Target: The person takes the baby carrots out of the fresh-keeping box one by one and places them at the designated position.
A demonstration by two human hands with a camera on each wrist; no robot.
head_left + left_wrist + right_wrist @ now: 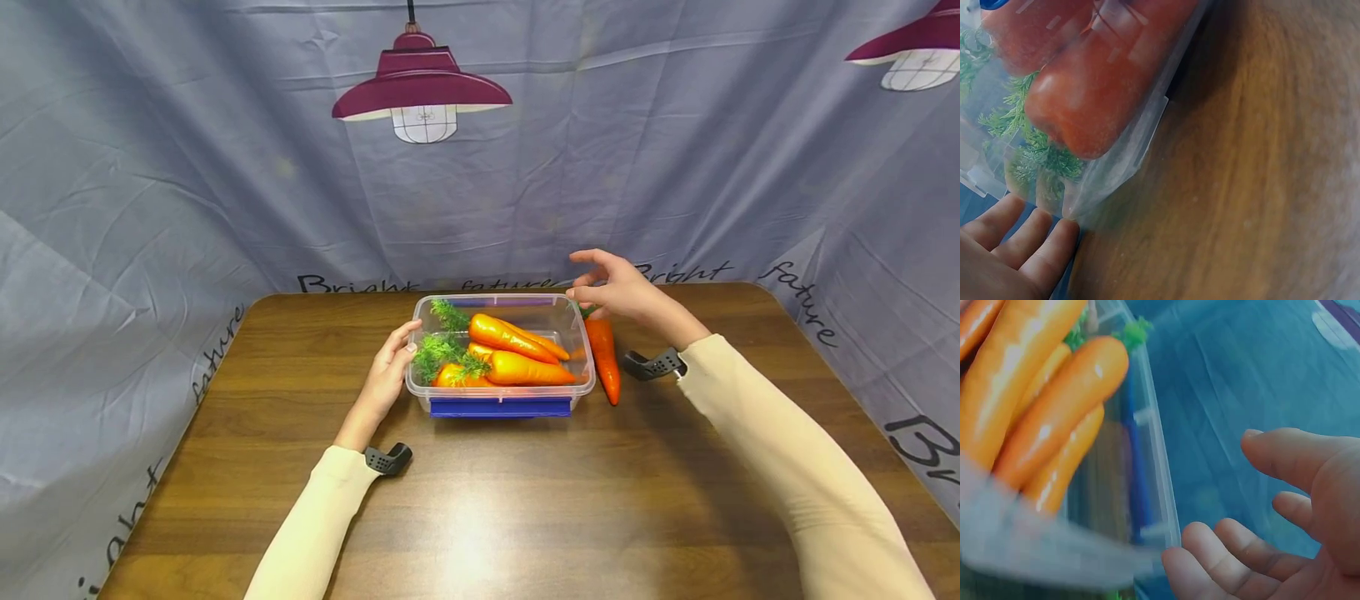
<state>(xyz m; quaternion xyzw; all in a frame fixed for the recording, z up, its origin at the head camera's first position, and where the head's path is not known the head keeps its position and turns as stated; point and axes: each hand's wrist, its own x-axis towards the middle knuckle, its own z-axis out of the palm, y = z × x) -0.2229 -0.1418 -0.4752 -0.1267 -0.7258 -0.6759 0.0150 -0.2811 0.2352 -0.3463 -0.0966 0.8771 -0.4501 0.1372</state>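
A clear plastic container (pixel 502 392) with a blue front clasp stands on the table. Several orange carrots (pixel 525 368) with green leafy tops (pixel 442 354) lie inside it. My left hand (pixel 386 371) rests against the container's left end, and in the left wrist view its fairly straight fingers (pixel 1050 250) touch the outer wall. Over the back right corner is my right hand (pixel 618 287), its fingers spread apart and holding nothing in the right wrist view. Just beneath it, one redder carrot (pixel 603 358) lies outside, along the container's right side, its leafy top partly hidden by the hand.
The brown wooden table (pixel 480 500) reaches back to a grey-blue curtain (pixel 525 167) printed with lamps and lettering. Dark straps (pixel 388 459) are on both wrists.
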